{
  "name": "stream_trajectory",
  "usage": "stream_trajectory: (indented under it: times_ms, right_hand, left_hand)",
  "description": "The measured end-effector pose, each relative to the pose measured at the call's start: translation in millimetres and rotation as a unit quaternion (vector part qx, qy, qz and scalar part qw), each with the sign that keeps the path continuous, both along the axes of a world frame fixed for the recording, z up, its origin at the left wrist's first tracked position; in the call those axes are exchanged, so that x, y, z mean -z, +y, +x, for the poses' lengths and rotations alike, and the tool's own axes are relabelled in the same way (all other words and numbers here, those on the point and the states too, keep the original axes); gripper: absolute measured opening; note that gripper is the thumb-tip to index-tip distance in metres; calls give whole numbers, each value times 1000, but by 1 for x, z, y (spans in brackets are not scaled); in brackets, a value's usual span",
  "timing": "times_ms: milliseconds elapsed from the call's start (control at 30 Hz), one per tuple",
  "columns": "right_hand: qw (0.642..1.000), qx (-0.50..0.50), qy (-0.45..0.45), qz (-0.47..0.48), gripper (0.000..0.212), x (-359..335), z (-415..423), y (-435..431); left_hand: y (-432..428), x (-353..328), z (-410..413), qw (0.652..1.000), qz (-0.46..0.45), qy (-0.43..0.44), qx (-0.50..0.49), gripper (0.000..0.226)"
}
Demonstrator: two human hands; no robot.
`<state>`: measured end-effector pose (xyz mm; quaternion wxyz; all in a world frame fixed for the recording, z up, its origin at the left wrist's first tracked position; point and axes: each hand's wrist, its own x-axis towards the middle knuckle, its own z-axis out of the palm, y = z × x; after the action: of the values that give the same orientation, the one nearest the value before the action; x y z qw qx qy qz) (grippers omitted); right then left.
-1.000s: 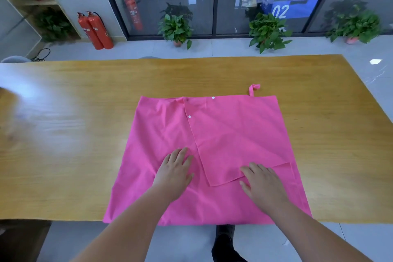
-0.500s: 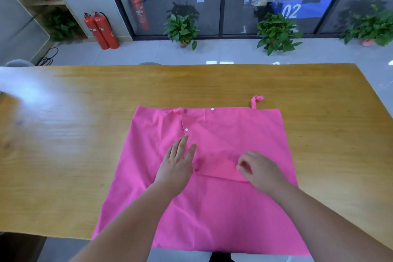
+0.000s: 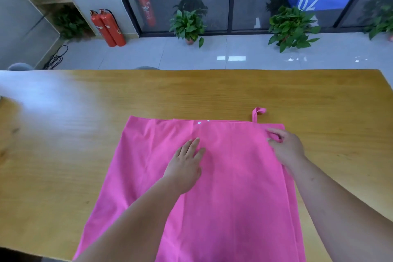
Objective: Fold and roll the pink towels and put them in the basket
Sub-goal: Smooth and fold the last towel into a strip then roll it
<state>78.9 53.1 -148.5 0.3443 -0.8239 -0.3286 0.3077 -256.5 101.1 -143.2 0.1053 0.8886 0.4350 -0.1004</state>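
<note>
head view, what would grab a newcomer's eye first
A bright pink towel lies spread on the wooden table. The left hand presses flat on its middle while the right hand pinches its far right corner. Two red fire extinguishers stand on the floor beyond, far left.

Left hand [image 3: 185,166] lies flat, fingers straight (palm down); right hand [image 3: 286,147] pinches the pink towel [image 3: 234,198], fingers curled.

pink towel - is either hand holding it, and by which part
The right hand pinches the pink towel at its far right corner, near the hanging loop. The left hand only lies flat on the towel's middle, fingers straight.
</note>
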Motion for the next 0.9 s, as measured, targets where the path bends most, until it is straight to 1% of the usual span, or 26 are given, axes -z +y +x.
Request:
stream_trajectory:
  times_ms: [67,133,167,233,300,400,467,533,600,667,800,833,900]
  right_hand:
    - [996,50,26,62,36,-5,6,14]
    - [992,107,18,70,38,-3,16,19]
    - [994,100,-2,44,38,-1,19,19]
    - [998,51,-37,-22,39,8,24,16]
    - [998,11,-57,-35,40,14,26,17]
    - [996,-8,-88,-3,41,15,27,21]
    - [994,22,-91,51,40,16,28,21]
    - [993,45,-91,61,40,20,29,20]
    - [994,38,-94,29,41,27,33,21]
    - [995,29,-97,7,41,30,34,24]
    - [994,47,-101,4,41,28,33,27]
    - [993,49,-103,6,41,28,32,26]
    - [993,58,-105,13,40,29,31,25]
  left_hand:
    - [8,2,10,1000,-2,-3,-10,68]
    - [17,5,19,1000,2,-7,-23,67]
    - [21,7,22,1000,4,-7,-27,66]
    - [27,9,29,1000,-1,-2,-31,64]
    - [34,11,34,999,-4,2,-37,63]
    - [46,13,42,999,4,-9,-52,62]
    - [57,13,48,997,10,-33,-76,63]
    - [71,12,53,992,20,-60,-105,63]
    - [85,11,58,989,29,-72,-123,55]
    - [99,10,63,989,49,-64,-125,45]
    - [121,15,70,988,82,-31,-129,25]
    - [125,16,70,987,86,-39,-128,20]
    - [130,17,71,983,89,-97,-127,12]
